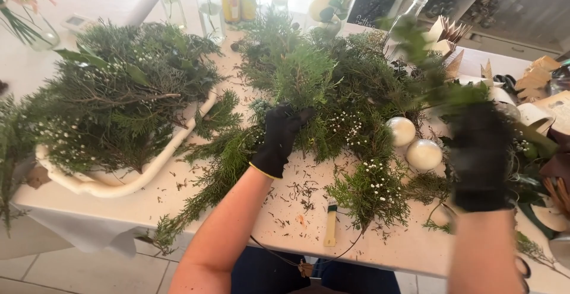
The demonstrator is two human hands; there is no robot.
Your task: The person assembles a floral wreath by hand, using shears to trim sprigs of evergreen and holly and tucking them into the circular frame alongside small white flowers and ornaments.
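Two gloved hands are working a springy, light evergreen wreath [350, 122] lying on the table [285, 217]: left hand [278, 140] is pinching a soft sprig, right hand [481, 157] is gripping blurred leafy stems [427, 62]. Woody stems probably give the firmest hold.

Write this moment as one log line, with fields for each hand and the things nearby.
left hand: gloved, gripping evergreen arrangement | right hand: gloved, blurred, holding leafy sprig | nearby: two pale baubles, white tub
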